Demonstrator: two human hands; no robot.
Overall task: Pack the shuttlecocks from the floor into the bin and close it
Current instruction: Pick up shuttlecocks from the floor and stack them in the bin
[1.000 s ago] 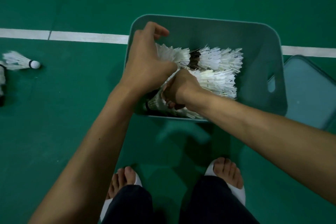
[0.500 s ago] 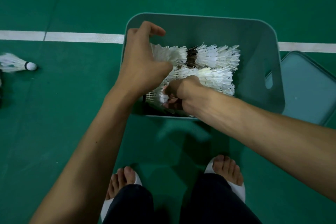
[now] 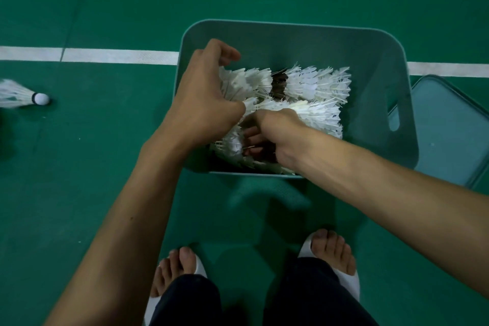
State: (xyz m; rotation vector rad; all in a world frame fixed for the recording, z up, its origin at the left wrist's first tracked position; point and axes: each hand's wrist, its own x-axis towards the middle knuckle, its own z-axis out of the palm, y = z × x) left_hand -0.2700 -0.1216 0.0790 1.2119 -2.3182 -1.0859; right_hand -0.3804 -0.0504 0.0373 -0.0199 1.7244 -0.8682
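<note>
A teal plastic bin (image 3: 375,42) stands open on the green court floor, holding several white feather shuttlecocks (image 3: 317,85) laid in rows. My left hand (image 3: 203,98) hovers over the bin's left side with curled fingers against the feathers; whether it holds one is hidden. My right hand (image 3: 267,135) reaches into the bin's near left corner, its fingers curled round a shuttlecock (image 3: 232,143) there. One more shuttlecock (image 3: 23,94) lies on the floor at the far left. The bin's lid (image 3: 449,130) lies flat on the floor to the right of the bin.
A white court line (image 3: 116,56) runs across the floor behind the bin. My feet in white slippers (image 3: 344,278) stand just in front of the bin. Open green floor surrounds it on the left and far side.
My right hand has pushed lower into the bin's near left corner with the shuttlecock. My left hand has stayed over the left rows.
</note>
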